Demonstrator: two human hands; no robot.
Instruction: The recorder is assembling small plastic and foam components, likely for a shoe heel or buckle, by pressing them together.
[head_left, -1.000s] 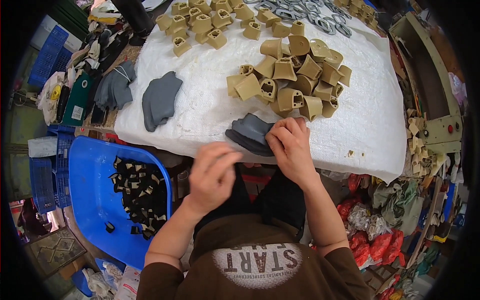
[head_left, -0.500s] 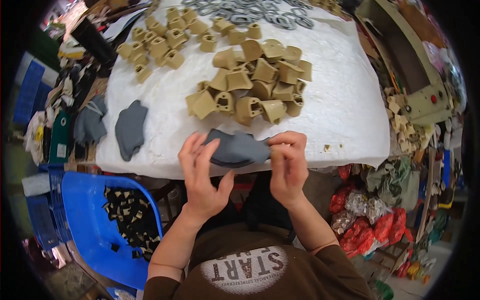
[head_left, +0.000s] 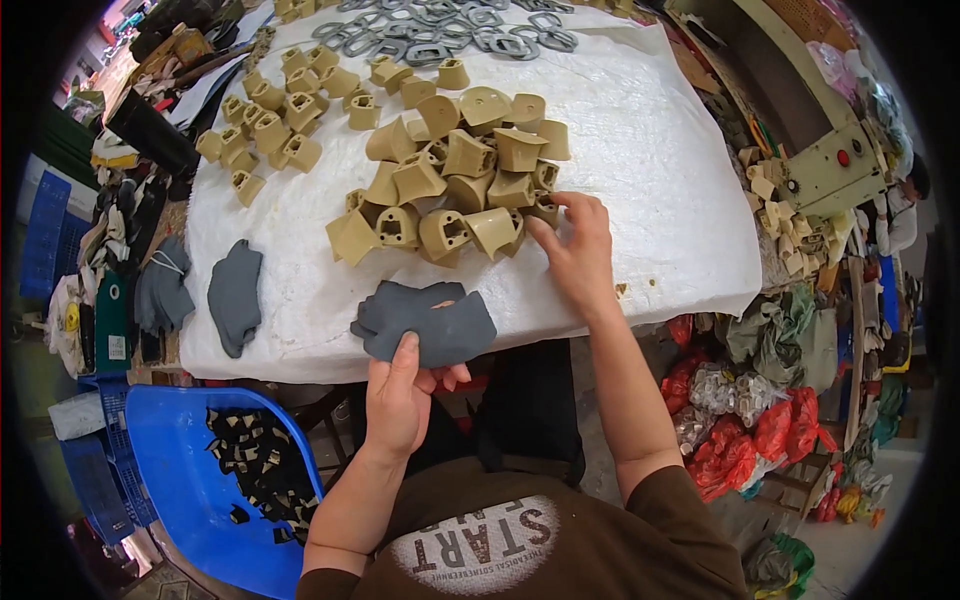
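Going across from the left, there's a blue plastic tub point(head_left: 165, 460) set lower than the white-covered table point(head_left: 650, 180), holding a heap of small black-and-tan bits point(head_left: 250, 450); guessing the high walls are there to stop them spilling. Next is a string-tied bundle of grey cut pieces point(head_left: 165, 298) by the table's left edge, then a loose grey stack point(head_left: 235, 300) just right of it; the tie presumably stops the first lot sliding apart. Farther back sits a looser group of tan shoe heels point(head_left: 270, 132), apart from the main pile.

The left hand point(head_left: 395, 415) grips the dark grey sheets point(head_left: 425, 328) near the front edge, thumb on top and fingers underneath; looks like a good way to stop the layers fanning out, and it leaves the other hand free. Just behind them is the main pile of tan heels point(head_left: 465, 155), an easy reach from either side.

The right hand point(head_left: 585, 245) is at that pile's right edge, thumb and fingers curved around one heel point(head_left: 543, 208); can't tell if it's actually pinched or only touched.
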